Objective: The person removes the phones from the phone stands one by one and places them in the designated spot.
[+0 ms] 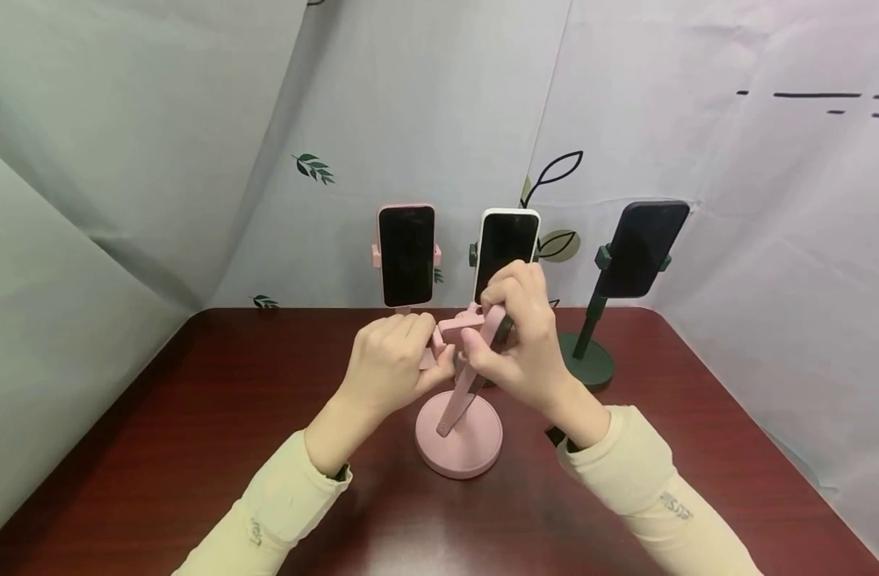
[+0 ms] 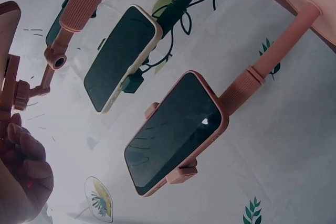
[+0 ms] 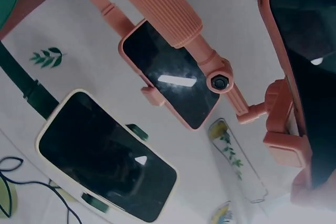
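In the middle of the table stands a pink phone stand [image 1: 459, 448] with a round base and a slanted pole. My left hand [image 1: 389, 356] grips the pink clamp [image 1: 459, 325] at its top, fingers curled. My right hand [image 1: 521, 340] pinches a pink-cased phone [image 1: 493, 324], thumb on one side and fingers on the other. That phone, seen nearly edge-on from the head, lies against the clamp; the right wrist view shows the dark screen of the phone [image 3: 304, 40] beside a jaw of the clamp [image 3: 286, 148]. Hands partly hide how far the clamp encloses it.
Behind stand a pink-cased phone [image 1: 406, 256] in a pink holder, a white-cased phone [image 1: 507, 240] in a green holder and a dark phone [image 1: 641, 248] on a green stand [image 1: 589, 364]. A pale patterned cloth [image 1: 425, 96] hangs behind the dark red table [image 1: 194, 432].
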`<state>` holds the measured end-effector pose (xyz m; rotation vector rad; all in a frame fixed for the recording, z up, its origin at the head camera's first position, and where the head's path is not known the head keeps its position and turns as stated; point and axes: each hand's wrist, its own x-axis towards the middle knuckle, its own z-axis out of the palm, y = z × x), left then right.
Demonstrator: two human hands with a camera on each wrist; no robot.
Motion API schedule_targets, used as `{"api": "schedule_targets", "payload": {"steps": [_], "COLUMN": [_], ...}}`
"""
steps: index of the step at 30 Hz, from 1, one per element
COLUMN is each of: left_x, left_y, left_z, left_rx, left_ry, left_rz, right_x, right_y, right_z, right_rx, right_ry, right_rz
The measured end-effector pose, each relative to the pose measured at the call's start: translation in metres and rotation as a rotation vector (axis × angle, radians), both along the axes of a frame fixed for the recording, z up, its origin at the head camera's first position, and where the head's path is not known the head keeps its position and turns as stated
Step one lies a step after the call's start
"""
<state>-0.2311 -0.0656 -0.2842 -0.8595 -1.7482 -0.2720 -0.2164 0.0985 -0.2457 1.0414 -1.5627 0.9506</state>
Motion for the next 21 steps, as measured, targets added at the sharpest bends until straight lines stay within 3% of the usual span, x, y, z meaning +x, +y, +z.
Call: {"api": "schedule_targets", "payload": {"steps": [4, 8, 10, 13, 17, 21], "left_x": [-0.001, 0.0, 0.001, -0.002, -0.007, -0.007], "left_y": [0.002, 0.006, 0.01, 0.018, 0.028, 0.035], "left_z": [0.001, 0.003, 0.006, 0.007, 0.004, 0.002], "left_rx": [0.023, 0.066, 0.077, 0.096, 0.193, 0.305], "left_ry": [-0.032, -0.089, -0.148, -0.286, -0.456, -0.473], "left_rz": [-0.028, -0.079, -0.138, -0.301, -0.506, -0.546], "right_x": [-0.001, 0.006, 0.012, 0.021, 0.025, 0.022], "right_y": [0.0, 0.003, 0.007, 0.016, 0.029, 0.044], "right_z": [0.0, -0.001, -0.003, -0.005, -0.011, -0.021], "right_rx": [-0.156, -0.335, -0.399, -0.442, -0.425, -0.347], "right_ry": [-0.013, -0.073, -0.119, -0.192, -0.248, -0.295], "right_rz": [0.151, 0.355, 0.446, 0.531, 0.51, 0.375]}}
